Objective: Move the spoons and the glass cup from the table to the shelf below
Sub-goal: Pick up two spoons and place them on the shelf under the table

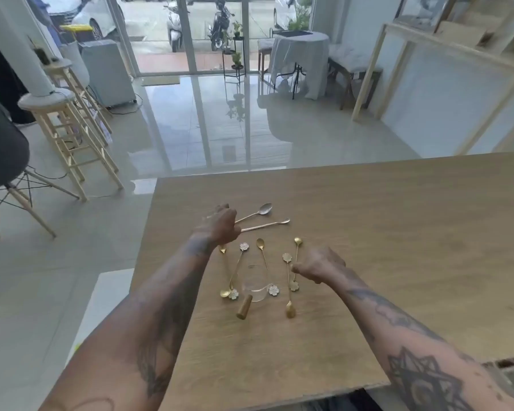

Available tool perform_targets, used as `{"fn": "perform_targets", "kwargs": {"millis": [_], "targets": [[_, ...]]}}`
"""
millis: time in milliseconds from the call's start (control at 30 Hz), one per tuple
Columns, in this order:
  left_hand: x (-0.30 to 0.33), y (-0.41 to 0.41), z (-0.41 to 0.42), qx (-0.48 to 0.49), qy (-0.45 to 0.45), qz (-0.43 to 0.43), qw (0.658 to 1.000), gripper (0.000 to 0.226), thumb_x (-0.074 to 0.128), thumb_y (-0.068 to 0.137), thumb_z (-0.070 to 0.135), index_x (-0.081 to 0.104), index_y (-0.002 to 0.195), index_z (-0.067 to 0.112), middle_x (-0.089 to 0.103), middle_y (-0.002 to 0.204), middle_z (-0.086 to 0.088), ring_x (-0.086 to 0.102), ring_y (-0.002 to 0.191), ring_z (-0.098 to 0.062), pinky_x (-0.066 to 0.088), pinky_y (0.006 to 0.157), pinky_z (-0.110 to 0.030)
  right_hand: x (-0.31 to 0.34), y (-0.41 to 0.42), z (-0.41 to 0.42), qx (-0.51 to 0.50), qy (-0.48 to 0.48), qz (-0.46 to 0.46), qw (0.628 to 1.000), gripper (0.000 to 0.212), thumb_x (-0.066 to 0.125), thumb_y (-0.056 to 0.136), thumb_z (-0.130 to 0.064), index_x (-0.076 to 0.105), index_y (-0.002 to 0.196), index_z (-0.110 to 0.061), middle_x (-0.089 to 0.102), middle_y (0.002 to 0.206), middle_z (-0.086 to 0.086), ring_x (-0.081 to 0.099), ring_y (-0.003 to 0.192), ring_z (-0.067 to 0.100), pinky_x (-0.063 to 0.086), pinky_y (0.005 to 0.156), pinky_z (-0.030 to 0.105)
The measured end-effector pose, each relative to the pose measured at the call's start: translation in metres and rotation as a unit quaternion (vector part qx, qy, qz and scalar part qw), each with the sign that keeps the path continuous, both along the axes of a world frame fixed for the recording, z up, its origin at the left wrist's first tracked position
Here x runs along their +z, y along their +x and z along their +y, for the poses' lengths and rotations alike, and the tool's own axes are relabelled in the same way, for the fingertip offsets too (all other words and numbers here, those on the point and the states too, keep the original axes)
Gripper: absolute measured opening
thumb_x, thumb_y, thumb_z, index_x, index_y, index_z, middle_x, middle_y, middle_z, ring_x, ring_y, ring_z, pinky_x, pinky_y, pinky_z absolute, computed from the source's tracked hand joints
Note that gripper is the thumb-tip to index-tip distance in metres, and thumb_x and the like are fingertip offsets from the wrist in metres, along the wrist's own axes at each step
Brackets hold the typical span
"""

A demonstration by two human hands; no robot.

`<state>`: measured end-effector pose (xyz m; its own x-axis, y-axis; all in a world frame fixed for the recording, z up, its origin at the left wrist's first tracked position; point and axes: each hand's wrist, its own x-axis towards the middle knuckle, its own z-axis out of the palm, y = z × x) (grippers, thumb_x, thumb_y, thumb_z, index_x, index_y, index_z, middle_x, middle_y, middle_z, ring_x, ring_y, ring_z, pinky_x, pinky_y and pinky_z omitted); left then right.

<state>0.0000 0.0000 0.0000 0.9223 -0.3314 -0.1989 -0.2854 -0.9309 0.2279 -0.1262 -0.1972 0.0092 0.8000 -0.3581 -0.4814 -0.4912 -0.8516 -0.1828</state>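
Spoons and the glass cup sit on the bench, none shelved yet. Left hand fingers are clamped on two long spoons; right hand is loosely curled, empty. Next up, lifting them.

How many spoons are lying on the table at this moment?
7. Far side, handles under the left hand: silver spoon, thin long spoon. Left of the glass cup: two gold flower spoons. Behind it: one. Right, by the right hand: two. Hands may hide others.
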Motion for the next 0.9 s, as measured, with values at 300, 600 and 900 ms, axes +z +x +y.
{"fn": "perform_targets", "kwargs": {"millis": [300, 600, 900], "targets": [[-0.022, 0.031, -0.011, -0.029, 0.023, 0.035, 0.999, 0.055, 0.065, 0.089, 0.046, 0.058, 0.124, 0.005, 0.049, 0.139, -0.014, 0.043, 0.134, -0.032, 0.041, 0.108, -0.047, -0.024, 0.012, 0.009, -0.057, -0.028, 0.014, 0.998, 0.047, 0.069, 0.081, -0.041, 0.066, 0.123, -0.018, 0.064, 0.13, 0.007, 0.062, 0.12, 0.026, 0.043, 0.077, 0.028], [-0.036, 0.036, -0.014, -0.053, 0.014, -0.003, 0.998, 0.028, 0.062, 0.092, 0.022, 0.071, 0.112, 0.005, 0.06, 0.122, -0.017, 0.054, 0.122, -0.034, 0.045, 0.103, -0.046, -0.034, 0.022, 0.012, -0.081, -0.06, 0.022, 0.995, 0.034, 0.059, 0.089, -0.024, 0.068, 0.12, -0.015, 0.066, 0.123, 0.005, 0.064, 0.115, 0.024, 0.045, 0.077, 0.029], [-0.038, 0.039, -0.015, -0.046, -0.026, 0.008, 0.999, 0.023, 0.056, 0.09, 0.01, 0.073, 0.104, 0.004, 0.068, 0.108, -0.016, 0.064, 0.103, -0.031, 0.052, 0.083, -0.039, -0.041, 0.021, 0.009, -0.102, -0.026, 0.006, 0.994, 0.033, 0.061, 0.089, -0.041, 0.069, 0.109, -0.016, 0.067, 0.112, 0.005, 0.065, 0.108, 0.024, 0.039, 0.071, 0.027]]}}
